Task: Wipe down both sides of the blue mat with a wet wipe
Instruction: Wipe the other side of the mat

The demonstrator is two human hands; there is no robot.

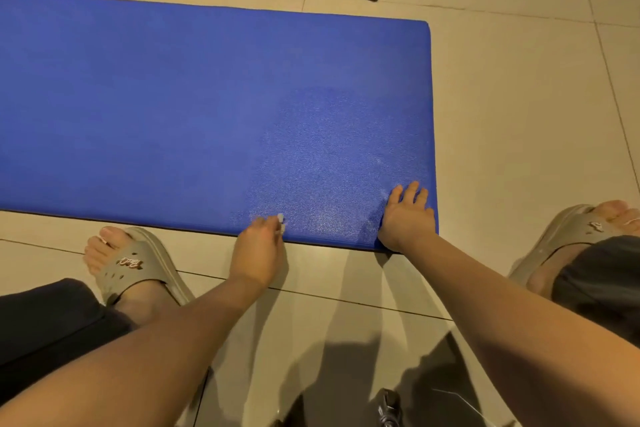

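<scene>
A: Entry, left to right. Blue mat (173,107) lies flat on the tiled floor (519,114), running off the frame's 9 o'clock edge; its near long edge sits just ahead of the left sandal (138,263).

B: Left hand?

A: Left hand (258,250) is at the mat's near edge, roughly 6 o'clock of the mat. Fingers are pinched together on a small pale scrap, which I take for the wet wipe (280,222); little of it shows, so I can't confirm.

B: Surface condition?

A: A darker, glistening patch (329,166) spans the right end of the mat, from about mid-depth down to the near edge. Judged: wiped and damp. The area toward 9 o'clock looks matte, likely not yet done.

B: Right hand?

A: Right hand (408,215) lies on the mat's near right corner, at about 5 o'clock, fingers spread apart and flat, gripping nothing. It appears to pin the mat.

B: Risks?

A: One, the wipe is bunched small, so strokes may leave unwiped strips. Two, with only the right corner held, a hard push toward 9 o'clock could make the mat creep on the smooth tile. Three, damp tile beside smooth sandals could slip. Underside not yet reached.
</scene>
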